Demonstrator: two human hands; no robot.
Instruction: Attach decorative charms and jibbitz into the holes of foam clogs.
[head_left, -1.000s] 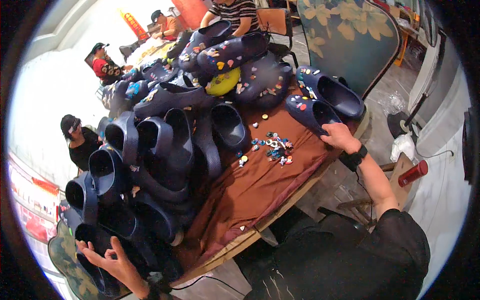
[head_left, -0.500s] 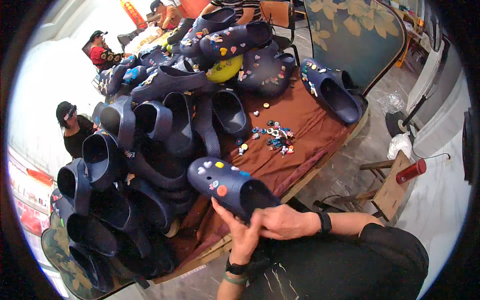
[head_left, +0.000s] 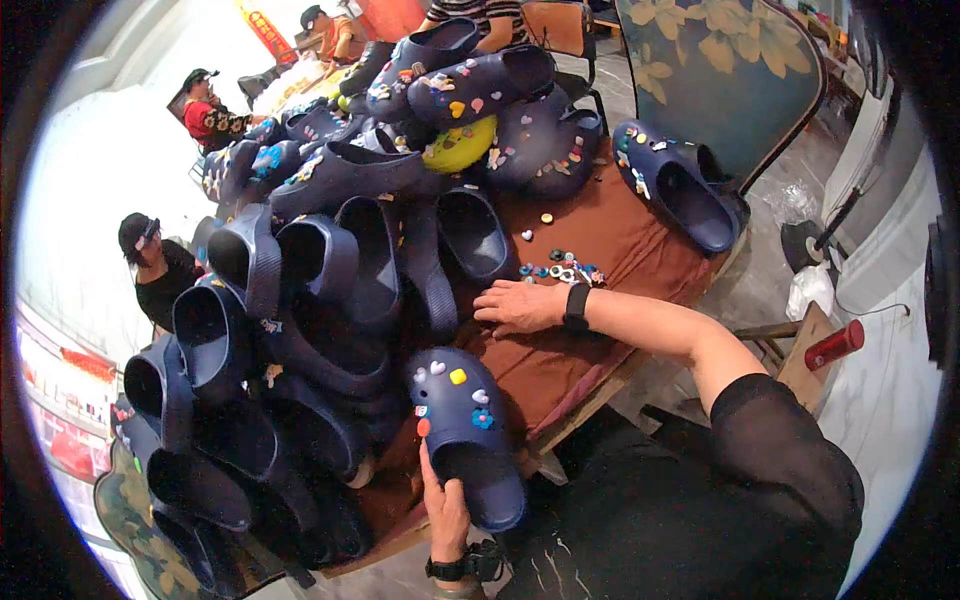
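My left hand [head_left: 442,505] grips the side of a navy clog [head_left: 466,431] dotted with small coloured charms, held at the near edge of the brown-covered table [head_left: 590,260]. My right hand [head_left: 518,305], with a black wrist band, lies flat and empty on the cloth, fingers spread, just short of a small heap of loose charms [head_left: 562,270]. A big pile of plain navy clogs [head_left: 300,310] fills the table to the left of both hands.
Decorated navy clogs [head_left: 480,80] are stacked at the far end, with a yellow-green one [head_left: 462,148] among them, and another pair [head_left: 680,190] at the right edge. People sit beyond the table at the left [head_left: 155,265] and the back. A red bottle [head_left: 833,345] rests on a stool at right.
Both hands held the decorated clog near my body. Now only the left hand keeps it, and my right hand has reached out flat onto the cloth near the charms.
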